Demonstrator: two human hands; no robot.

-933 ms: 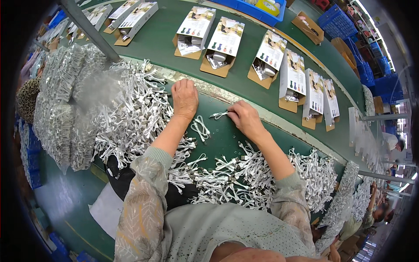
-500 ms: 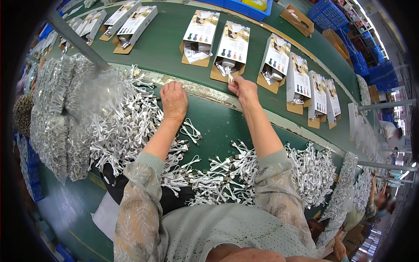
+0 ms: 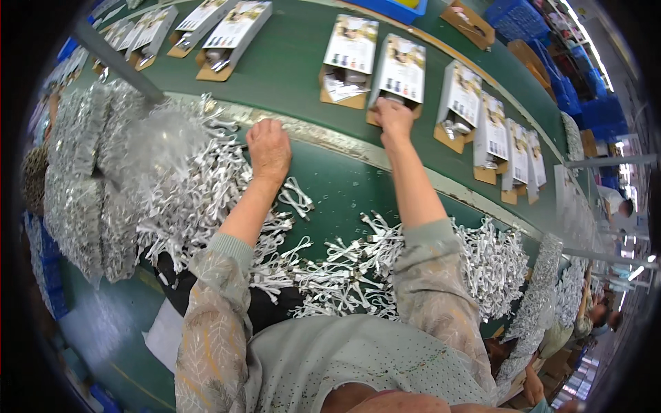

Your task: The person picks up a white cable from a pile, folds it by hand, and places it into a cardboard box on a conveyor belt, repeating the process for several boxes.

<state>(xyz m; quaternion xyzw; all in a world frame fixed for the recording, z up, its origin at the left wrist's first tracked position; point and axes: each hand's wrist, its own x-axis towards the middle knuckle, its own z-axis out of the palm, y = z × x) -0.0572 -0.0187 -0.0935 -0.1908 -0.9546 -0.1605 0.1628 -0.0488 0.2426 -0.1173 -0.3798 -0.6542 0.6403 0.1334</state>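
Observation:
My right hand (image 3: 394, 118) reaches to the open near end of a white printed box (image 3: 401, 69) on the green belt. Its fingers are bent together in the opening, and what they hold is hidden. My left hand (image 3: 269, 151) rests with curled fingers by the worn metal rail (image 3: 323, 135); whatever it may hold does not show. Beside that hand spreads a large heap of bundled white USB cables (image 3: 200, 199). Two loose cable bundles (image 3: 296, 198) lie next to my left wrist. More cables (image 3: 344, 272) are piled in front of my body.
Other open boxes (image 3: 350, 45) with brown flaps stand along the green belt (image 3: 296, 69). Clear plastic bags of cables (image 3: 76, 199) are stacked at the left, near a slanted metal post (image 3: 120, 62). Another cable heap (image 3: 490, 268) sits right of my forearm. Blue crates (image 3: 516, 24) stand far right.
The boxes have shifted right along the belt. My right hand has moved right and farther into the box opening; the white cable seen in its fingers is now hidden. My left hand has barely moved.

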